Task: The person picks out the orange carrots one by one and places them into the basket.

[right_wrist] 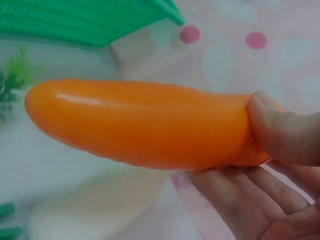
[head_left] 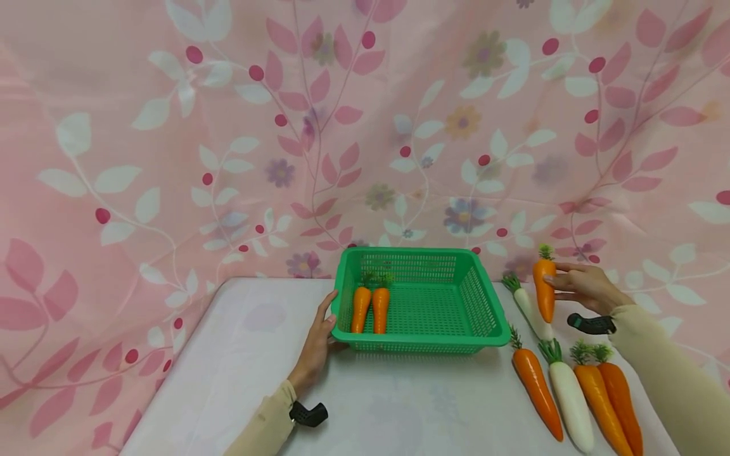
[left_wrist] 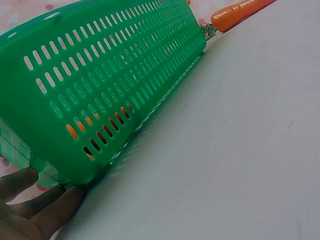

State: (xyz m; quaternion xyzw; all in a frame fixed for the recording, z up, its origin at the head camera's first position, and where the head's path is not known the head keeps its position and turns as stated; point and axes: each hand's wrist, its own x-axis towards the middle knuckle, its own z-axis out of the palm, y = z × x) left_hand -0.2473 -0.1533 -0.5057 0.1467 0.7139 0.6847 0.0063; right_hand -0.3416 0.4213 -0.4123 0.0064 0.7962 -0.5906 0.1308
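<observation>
A green slotted basket (head_left: 482, 303) stands on the white table and holds two orange carrots (head_left: 371, 308) at its left side. My left hand (head_left: 315, 345) rests against the basket's front left corner (left_wrist: 47, 170), fingers fairly straight. To the right of the basket, my right hand (head_left: 583, 286) holds an orange carrot (head_left: 544, 289) above the table, thumb and fingers pinching its thick end (right_wrist: 145, 125). Its green top points up in the head view.
Right of the basket lie a white radish (head_left: 529, 310), an orange carrot (head_left: 537, 391), another white radish (head_left: 569, 399) and two more carrots (head_left: 611, 398). A pink floral cloth (head_left: 171, 158) hangs behind and drapes round the table. The table's left half (head_left: 239, 373) is bare.
</observation>
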